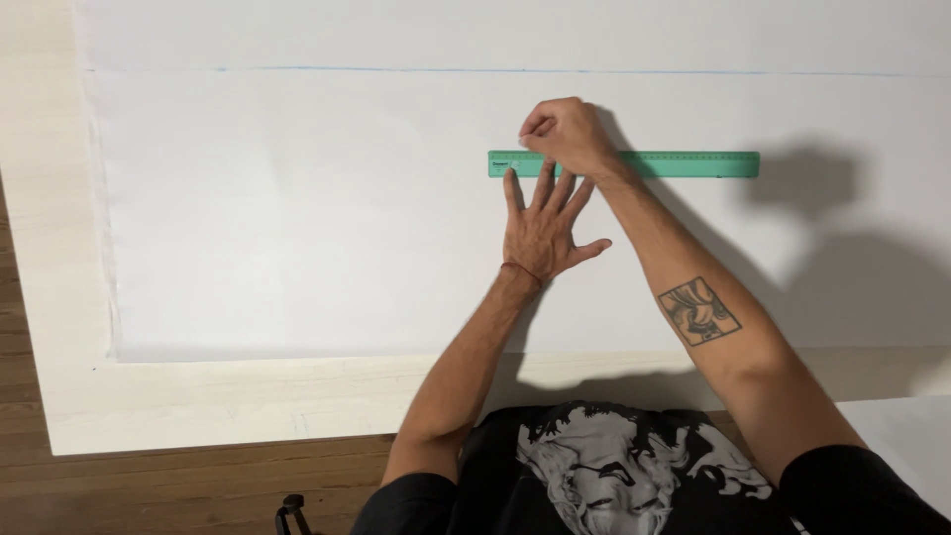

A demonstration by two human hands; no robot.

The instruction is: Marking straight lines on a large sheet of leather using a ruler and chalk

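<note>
Marking step, by the look: left hand spread flat, fingertips pinning a long green plastic ruler on a big white paper sheet. Right hand pinched shut at ruler's top edge; marker, if any, hidden. Next needs ruler kept steady w/ firm pressure.

a large pale wooden board lies on a dark brown plank floor, its near edge running across the lower part of the view and its left edge slanting up past the left side. the floor shows as a strip below the board's near edge and as a thin sliver along its left edge. a small black object sits on the floor near the bottom edge of the view, too cut off to tell what it is. at the lower right corner a white surface lies over the board's near edge. dark shadows fall toward the right side.
</note>
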